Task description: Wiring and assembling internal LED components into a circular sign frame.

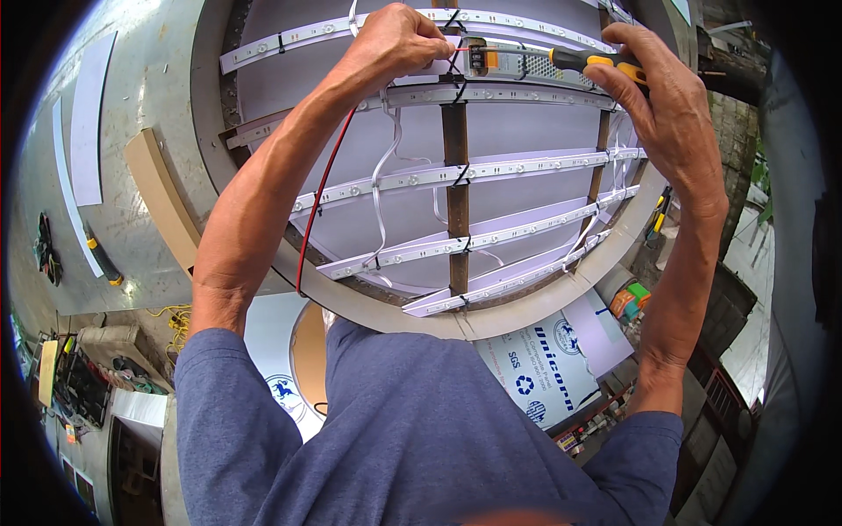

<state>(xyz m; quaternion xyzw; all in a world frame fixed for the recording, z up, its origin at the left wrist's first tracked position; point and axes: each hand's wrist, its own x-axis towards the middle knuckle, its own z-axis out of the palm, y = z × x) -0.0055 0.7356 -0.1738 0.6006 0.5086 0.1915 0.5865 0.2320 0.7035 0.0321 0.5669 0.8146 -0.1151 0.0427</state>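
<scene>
My left hand [399, 42] pinches a thin red wire [454, 54] at the terminal block [477, 58] of a perforated metal power supply [539, 68]. My right hand [662, 92] grips the yellow-and-black handle of a screwdriver [574, 60], whose shaft points left to that block. The tip's exact contact is too small to tell. Around both hands spreads a large round frame [474, 326] crossed by several white LED strips [403, 179], tied with black cable ties to a dark crossbar [455, 140]. Loose white wires [378, 197] link the strips.
A dark red cable [320, 197] hangs over the frame's near rim. On the metal table at left lie a tan curved strip [162, 197], pale strips [92, 114] and a utility knife [105, 263]. Yellow-handled pliers [656, 215] rest right of the frame; a printed panel [548, 364] lies below it.
</scene>
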